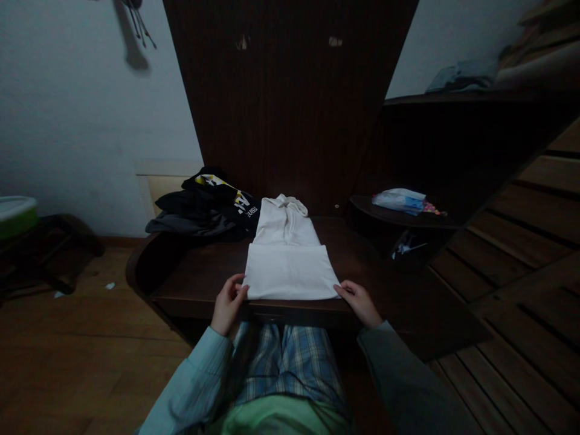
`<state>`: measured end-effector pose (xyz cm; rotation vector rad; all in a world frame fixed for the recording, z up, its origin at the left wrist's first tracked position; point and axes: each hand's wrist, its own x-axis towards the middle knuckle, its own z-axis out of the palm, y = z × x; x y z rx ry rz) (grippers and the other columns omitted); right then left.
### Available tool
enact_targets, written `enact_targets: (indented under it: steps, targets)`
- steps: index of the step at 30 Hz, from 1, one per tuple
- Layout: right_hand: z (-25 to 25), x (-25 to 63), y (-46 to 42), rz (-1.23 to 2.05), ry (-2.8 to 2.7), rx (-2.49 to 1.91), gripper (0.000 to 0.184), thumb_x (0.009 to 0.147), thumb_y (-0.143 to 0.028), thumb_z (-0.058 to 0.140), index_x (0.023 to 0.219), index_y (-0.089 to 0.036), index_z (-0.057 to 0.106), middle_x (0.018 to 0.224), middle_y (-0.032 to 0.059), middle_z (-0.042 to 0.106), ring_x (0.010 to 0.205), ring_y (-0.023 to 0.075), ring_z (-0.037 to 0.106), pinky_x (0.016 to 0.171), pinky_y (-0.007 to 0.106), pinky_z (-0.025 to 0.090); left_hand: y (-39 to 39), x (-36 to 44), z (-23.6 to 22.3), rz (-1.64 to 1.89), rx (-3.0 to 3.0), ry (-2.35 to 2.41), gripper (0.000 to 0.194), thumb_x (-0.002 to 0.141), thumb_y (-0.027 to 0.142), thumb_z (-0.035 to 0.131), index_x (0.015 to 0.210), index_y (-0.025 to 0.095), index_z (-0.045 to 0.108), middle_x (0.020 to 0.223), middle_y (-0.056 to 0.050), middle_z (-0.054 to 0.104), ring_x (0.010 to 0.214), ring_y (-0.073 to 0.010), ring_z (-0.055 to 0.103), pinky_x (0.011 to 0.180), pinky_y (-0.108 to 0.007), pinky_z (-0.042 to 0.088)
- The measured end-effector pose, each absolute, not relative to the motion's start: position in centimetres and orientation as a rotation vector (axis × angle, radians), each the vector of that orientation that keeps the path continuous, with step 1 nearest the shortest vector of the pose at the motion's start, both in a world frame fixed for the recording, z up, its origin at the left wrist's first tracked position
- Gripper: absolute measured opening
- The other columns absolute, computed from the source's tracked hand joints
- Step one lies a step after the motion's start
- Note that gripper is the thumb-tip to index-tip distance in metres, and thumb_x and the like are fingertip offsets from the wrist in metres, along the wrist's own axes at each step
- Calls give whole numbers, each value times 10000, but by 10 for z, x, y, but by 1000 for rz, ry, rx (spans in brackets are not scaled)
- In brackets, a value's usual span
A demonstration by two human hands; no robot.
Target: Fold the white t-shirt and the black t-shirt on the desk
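Observation:
A white shirt (286,270) lies lengthwise on the dark wooden bench top, its collar (290,204) pointing away from me. The lower part is folded up over the body, making a flat, straight-edged panel at the near end. My left hand (229,302) pinches the near left corner of this panel between thumb and fingers. At the near right corner, my right hand (359,302) grips the fabric the same way. The folded edge runs along the front edge of the bench, slightly taut between both hands.
Dark clothes (203,208) with white and yellow print are heaped at the back left. A small side shelf (403,219) at right carries a blue-and-white plastic packet (399,199). Slatted wood (521,241) stands far right; a stool (49,241) bears a green tub (18,217) at left.

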<state>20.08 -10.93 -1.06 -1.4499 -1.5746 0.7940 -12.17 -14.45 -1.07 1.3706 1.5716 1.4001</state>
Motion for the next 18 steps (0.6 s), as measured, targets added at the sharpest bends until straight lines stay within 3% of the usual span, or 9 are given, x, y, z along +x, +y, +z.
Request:
enact_targets:
  steps: [9,14,18]
  targets:
    - [-17,200,-115,550,-1638,-1503,215,618,-401,496,553,-211,421,538,-28,460,556,144,464,552,251,352,-150,-111,-2,1060,1616,2094,213,739,255,458,929,201,538,635,19,562,586,-132,546,538,-212,371]
    - [-22,198,-117,589,-1576,-1465,203,675,-396,466,730,-201,459,510,-47,451,509,131,462,533,245,367,-151,-109,-4,1026,1670,2137,218,772,255,421,942,193,543,713,-9,611,662,-145,580,565,-216,397]
    - [-25,196,-116,453,-1647,-1492,217,713,-405,433,747,-198,489,517,-37,434,533,137,460,531,243,364,-152,-107,-7,1090,1773,2089,211,786,236,403,921,197,560,834,-27,627,766,-156,588,646,-237,429]
